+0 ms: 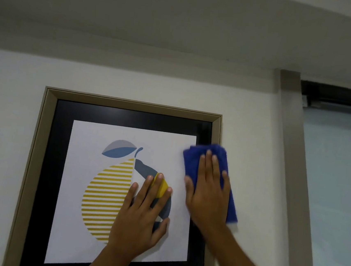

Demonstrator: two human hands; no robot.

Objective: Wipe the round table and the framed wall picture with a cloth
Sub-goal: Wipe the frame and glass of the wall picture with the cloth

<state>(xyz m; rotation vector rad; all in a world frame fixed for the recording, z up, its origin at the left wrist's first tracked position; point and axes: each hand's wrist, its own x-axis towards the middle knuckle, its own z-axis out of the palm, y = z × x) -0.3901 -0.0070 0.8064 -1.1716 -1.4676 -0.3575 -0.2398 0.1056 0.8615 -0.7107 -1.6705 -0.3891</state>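
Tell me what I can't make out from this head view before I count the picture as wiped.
- Round table: out of the head view entirely.
- Framed picture: bottom edge cut off by the image border.
- Its right frame edge: partly covered by the blue cloth and right hand.
- Print centre: hidden under the flat left hand.
- Dust or smears on the glass: too fine to tell.
- Cloth outline: motion-blurred.

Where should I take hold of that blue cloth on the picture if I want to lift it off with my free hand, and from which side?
Probably the lower end of the blue cloth, coming from the right. The right hand lies flat over its middle and upper part, pressing it to the framed picture at the right edge. Only the right strip and bottom corner stick out past the palm, so a pinch there looks easiest. The left hand rests flat on the print.
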